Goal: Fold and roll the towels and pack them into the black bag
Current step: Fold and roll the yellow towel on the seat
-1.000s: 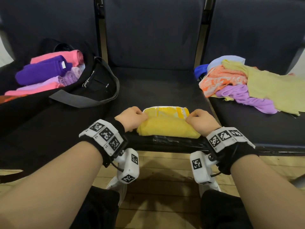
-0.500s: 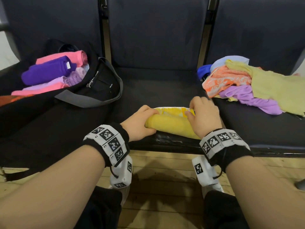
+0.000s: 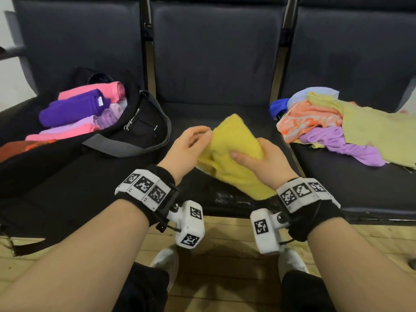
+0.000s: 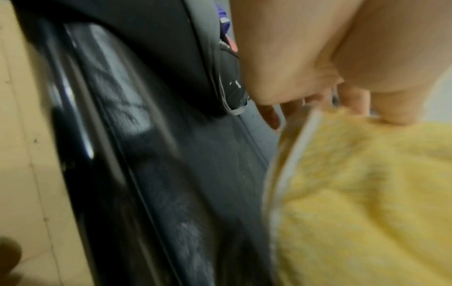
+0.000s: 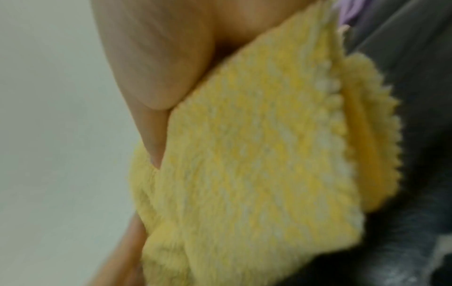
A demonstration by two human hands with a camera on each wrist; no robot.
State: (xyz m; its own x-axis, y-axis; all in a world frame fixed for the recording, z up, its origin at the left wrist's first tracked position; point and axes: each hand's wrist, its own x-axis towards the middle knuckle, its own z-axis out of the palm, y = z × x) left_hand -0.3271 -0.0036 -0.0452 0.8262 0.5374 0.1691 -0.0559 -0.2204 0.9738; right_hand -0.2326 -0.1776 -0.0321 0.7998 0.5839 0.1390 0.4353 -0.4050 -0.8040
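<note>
Seats [image 3: 216, 70] of a dark bench run across our view, and on the left one sits the black bag [image 3: 139, 129], already holding several rolled towels [image 3: 74, 109] in pink, purple and lilac. By our judgement the job is well past its start but not finished: a loose heap of unfolded towels [image 3: 351, 129], orange, lilac, blue and pale green, waits on the right seat. Over the middle seat we hold the yellow towel [image 3: 234, 152], rolled and lifted clear at its far end. Our right hand [image 3: 263, 163] wraps it with thumb across the front, a firm closed hold; our left hand [image 3: 189, 149] pinches its upper edge between curled fingertips. A second ago this roll lay flat at the seat's front edge under both hands, which were finishing the rolling; now it is raised and tilted toward the bag, so packing it looks to be next.
</note>
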